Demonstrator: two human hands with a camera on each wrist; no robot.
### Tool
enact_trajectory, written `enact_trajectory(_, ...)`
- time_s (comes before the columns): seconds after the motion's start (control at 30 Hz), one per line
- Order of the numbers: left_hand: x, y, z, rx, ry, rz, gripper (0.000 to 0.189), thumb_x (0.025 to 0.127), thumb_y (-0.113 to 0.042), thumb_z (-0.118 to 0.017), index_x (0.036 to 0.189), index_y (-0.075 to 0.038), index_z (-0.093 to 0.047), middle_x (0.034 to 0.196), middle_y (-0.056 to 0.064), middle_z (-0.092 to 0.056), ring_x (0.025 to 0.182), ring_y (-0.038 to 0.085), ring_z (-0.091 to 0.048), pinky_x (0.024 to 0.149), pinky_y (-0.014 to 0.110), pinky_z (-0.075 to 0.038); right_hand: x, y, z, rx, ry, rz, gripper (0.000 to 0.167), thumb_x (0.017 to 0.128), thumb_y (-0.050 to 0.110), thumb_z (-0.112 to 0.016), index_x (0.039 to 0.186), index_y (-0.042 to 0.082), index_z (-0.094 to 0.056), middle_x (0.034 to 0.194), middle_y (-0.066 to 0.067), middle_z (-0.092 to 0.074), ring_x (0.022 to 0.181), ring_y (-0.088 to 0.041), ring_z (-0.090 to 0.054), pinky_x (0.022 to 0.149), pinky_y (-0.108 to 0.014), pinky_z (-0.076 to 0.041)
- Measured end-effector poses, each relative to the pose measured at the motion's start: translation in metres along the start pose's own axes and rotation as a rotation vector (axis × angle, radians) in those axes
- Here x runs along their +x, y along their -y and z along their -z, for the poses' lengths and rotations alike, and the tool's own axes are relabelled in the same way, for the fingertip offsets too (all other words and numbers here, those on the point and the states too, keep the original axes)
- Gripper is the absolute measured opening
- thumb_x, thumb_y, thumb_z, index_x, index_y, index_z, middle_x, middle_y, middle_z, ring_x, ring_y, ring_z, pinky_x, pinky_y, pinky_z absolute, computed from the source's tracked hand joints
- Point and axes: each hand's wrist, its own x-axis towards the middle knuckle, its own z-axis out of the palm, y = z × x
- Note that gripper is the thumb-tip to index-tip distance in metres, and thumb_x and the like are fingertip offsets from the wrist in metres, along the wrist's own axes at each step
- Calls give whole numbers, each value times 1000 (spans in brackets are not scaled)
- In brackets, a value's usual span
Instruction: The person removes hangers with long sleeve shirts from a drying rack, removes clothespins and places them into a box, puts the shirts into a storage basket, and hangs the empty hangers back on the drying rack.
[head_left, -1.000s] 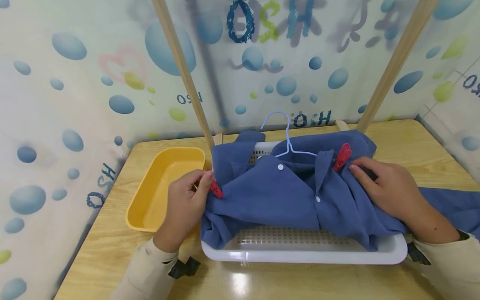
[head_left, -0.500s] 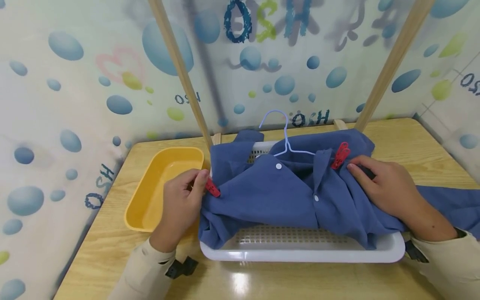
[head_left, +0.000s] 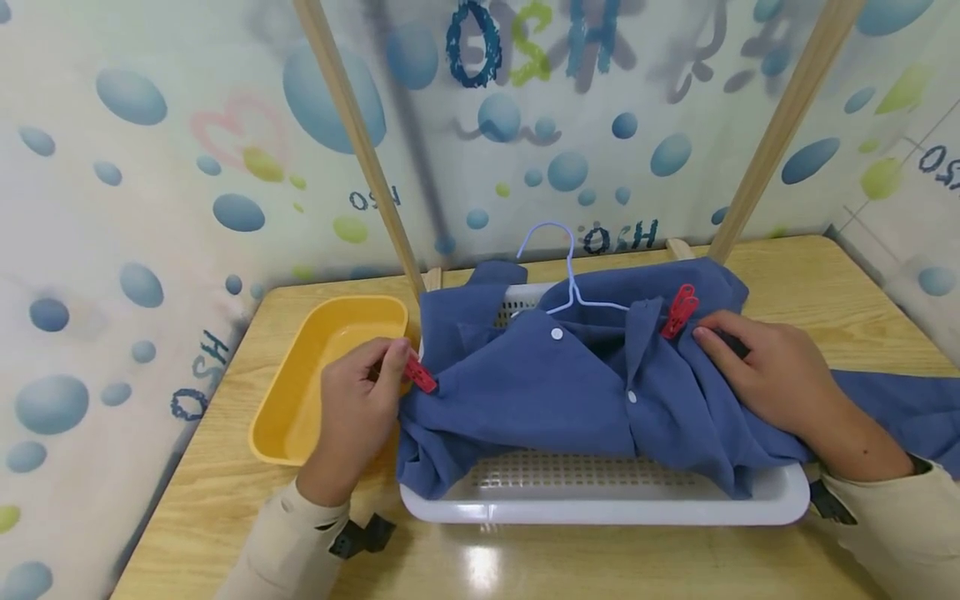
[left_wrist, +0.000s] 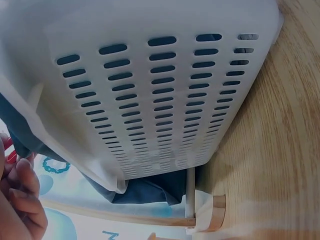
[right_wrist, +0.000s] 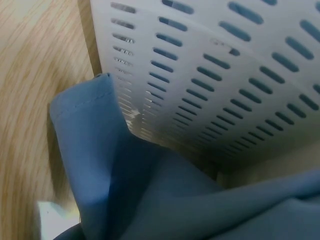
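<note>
A blue shirt (head_left: pixel 525 392) lies between the two sets of fingers, its front facing up. The left hand (head_left: pixel 360 396) pinches a red clothespin (head_left: pixel 422 375) between thumb and fingers, its far end on the cloth at the shoulder just beside them. The right hand (head_left: pixel 780 375) seems to pinch the shirt near its other shoulder; the ends of those fingers are partly hidden. Just inward of that thumb, a second clothespin (head_left: pixel 679 311) sits on the shirt. Between the hands, a pale hanger (head_left: pixel 576 298) shows its hook above the collar, its arms running under the cloth.

If the left pin has caught only cloth and missed the hanger, that shoulder could slide off when lifted; whether wire lies in its bite is hidden. Letting go too soon could make it spring loose, and a hard tug from the right fingers could drag the collar askew.

Below the fingers, a white basket (head_left: pixel 600 511) with slotted sides carries the shirt. Beyond the left fingers is a yellow tub (head_left: pixel 300 392). All stand on a wood-grain table (head_left: pixel 202 517). Farther ahead, two wooden poles (head_left: pixel 360 142) rise before a wall (head_left: pixel 187 50) printed with bubbles and letters.
</note>
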Motion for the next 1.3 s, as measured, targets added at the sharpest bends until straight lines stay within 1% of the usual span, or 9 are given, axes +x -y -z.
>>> enact_trajectory(0.17, 1, 0, 1, 7, -7, -11, 19, 95, -7, -66, 77, -11, -71, 64, 1, -62, 57, 7, -51, 53, 16, -42, 0, -1, 0, -7, -2, -5, 7, 97, 17, -64, 100, 14, -69, 62, 5, -60, 55, -4, -50, 55, -32, -43)
enact_trajectory(0.27, 0, 0, 2, 8, -13, -13, 19, 94, -6, -66, 76, -10, -71, 65, 0, -62, 56, 7, -50, 51, 16, -41, 0, -2, -1, -6, 0, -7, 7, 97, 17, -64, 100, 14, -70, 65, 3, -63, 56, -5, -51, 55, -32, -44)
enact_trajectory(0.4, -1, 0, 3, 14, -22, -15, 21, 95, -8, -66, 75, -11, -71, 65, 0, -62, 54, 7, -48, 50, 16, -39, 0, -1, -1, 1, 9, -9, 8, 97, 17, -64, 101, 13, -70, 69, 0, -67, 58, -7, -54, 56, -33, -45)
enact_trajectory(0.47, 0, 0, 3, 15, -25, -19, 21, 95, -8, -66, 75, -11, -71, 65, 0, -62, 54, 7, -47, 50, 17, -39, 0, 0, -1, 3, 7, -13, 7, 97, 17, -64, 101, 13, -70, 67, 1, -66, 57, -7, -54, 56, -33, -44)
enact_trajectory(0.7, 0, 3, 4, 17, -51, -34, 21, 94, -6, -66, 74, -10, -71, 65, 1, -64, 55, 6, -50, 54, 15, -42, -1, 0, -1, 4, 13, -11, 7, 97, 18, -64, 100, 14, -69, 67, 2, -65, 57, -7, -53, 56, -32, -44)
enact_trajectory(0.8, 0, 4, 6, 30, -56, -38, 21, 95, -8, -66, 75, -9, -71, 65, 1, -63, 54, 6, -49, 53, 15, -41, -1, -1, -1, 3, 25, -17, 7, 98, 18, -63, 100, 14, -68, 64, 3, -62, 57, -7, -52, 56, -32, -43)
enact_trajectory(0.97, 3, 6, 8, 41, -67, -48, 20, 96, -10, -65, 77, -8, -72, 65, 2, -62, 54, 6, -48, 53, 15, -40, -1, -1, -1, 1, 10, -8, 7, 98, 19, -63, 99, 14, -68, 62, 4, -59, 56, -7, -51, 55, -32, -42)
enact_trajectory(1.07, 2, 6, 9, 51, -79, -51, 18, 95, -9, -67, 78, -7, -73, 64, 1, -63, 54, 5, -49, 53, 15, -42, 0, 0, -1, 0, 13, -2, 7, 98, 19, -63, 99, 14, -68, 63, 4, -60, 56, -6, -51, 56, -32, -42)
enact_trajectory(1.3, 3, 5, 10, 59, -77, -42, 15, 94, -9, -68, 81, -7, -74, 66, 1, -64, 55, 7, -53, 55, 13, -44, -1, -1, -1, -2, 8, -4, 8, 98, 18, -62, 100, 13, -69, 66, 1, -64, 58, -10, -54, 57, -35, -44)
